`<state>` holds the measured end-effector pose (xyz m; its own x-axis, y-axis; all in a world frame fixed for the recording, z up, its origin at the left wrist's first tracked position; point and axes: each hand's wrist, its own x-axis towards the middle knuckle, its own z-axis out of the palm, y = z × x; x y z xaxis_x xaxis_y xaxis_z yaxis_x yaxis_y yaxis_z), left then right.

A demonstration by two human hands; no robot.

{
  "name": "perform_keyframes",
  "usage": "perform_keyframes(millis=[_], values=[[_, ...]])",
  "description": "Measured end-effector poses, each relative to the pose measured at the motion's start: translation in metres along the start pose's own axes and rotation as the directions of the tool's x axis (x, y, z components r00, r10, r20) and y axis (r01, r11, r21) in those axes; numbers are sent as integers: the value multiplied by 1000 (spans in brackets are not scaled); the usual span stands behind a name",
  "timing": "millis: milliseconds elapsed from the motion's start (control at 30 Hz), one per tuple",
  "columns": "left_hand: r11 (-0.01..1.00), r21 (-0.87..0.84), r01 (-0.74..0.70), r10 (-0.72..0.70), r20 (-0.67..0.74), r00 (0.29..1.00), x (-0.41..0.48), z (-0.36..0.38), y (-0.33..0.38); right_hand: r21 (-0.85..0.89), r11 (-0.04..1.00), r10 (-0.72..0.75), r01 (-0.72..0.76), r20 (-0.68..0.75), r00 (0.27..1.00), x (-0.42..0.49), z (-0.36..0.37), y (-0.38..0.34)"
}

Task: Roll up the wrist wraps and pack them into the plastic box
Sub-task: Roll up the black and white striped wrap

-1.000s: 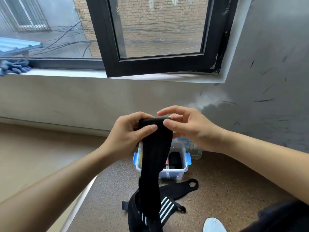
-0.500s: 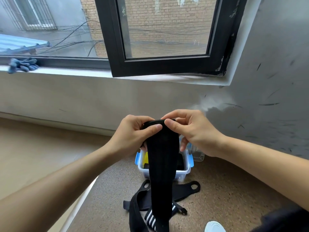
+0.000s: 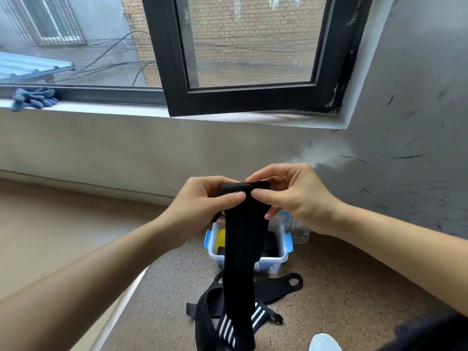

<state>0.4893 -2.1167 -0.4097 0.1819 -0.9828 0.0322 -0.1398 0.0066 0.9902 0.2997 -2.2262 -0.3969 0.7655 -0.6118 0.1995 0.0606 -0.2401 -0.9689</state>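
Observation:
A long black wrist wrap [image 3: 240, 252] hangs down from my two hands in front of me. My left hand [image 3: 202, 206] pinches its folded top edge from the left, thumb on the front. My right hand [image 3: 291, 196] pinches the same edge from the right. Below, on the speckled floor, stands the clear plastic box [image 3: 282, 259] with blue clips, holding dark rolled items and something yellow. Other black wraps [image 3: 281, 291], one with white stripes [image 3: 255, 319], lie in a heap in front of the box.
The box's clear lid [image 3: 298, 230] lies behind it against the grey wall [image 3: 405, 122]. An open black window sash [image 3: 253, 97] juts in above. Blue gloves [image 3: 34, 98] lie on the sill at left. A white shoe [image 3: 323, 342] shows at the bottom edge.
Both hands stay on the wrap's top end, which has been turned over a little more into a fold. The hanging strap has swung slightly right, over the box.

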Motion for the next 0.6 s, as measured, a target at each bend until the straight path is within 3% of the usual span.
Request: perform_keyframes(millis=[233,500,600], values=[[1000,-16,1,-1,-1,1000,0,1,2,-52,998,-34,34,-17,999,-1,1,4],[976,53,-210,216,-138,967,3,0,-2,22,995,96,-98,69,993,0,-2,2],[943,172,-284,310,-145,940,3,1,-2,41,993,107,-109,57,993,1,1,3]])
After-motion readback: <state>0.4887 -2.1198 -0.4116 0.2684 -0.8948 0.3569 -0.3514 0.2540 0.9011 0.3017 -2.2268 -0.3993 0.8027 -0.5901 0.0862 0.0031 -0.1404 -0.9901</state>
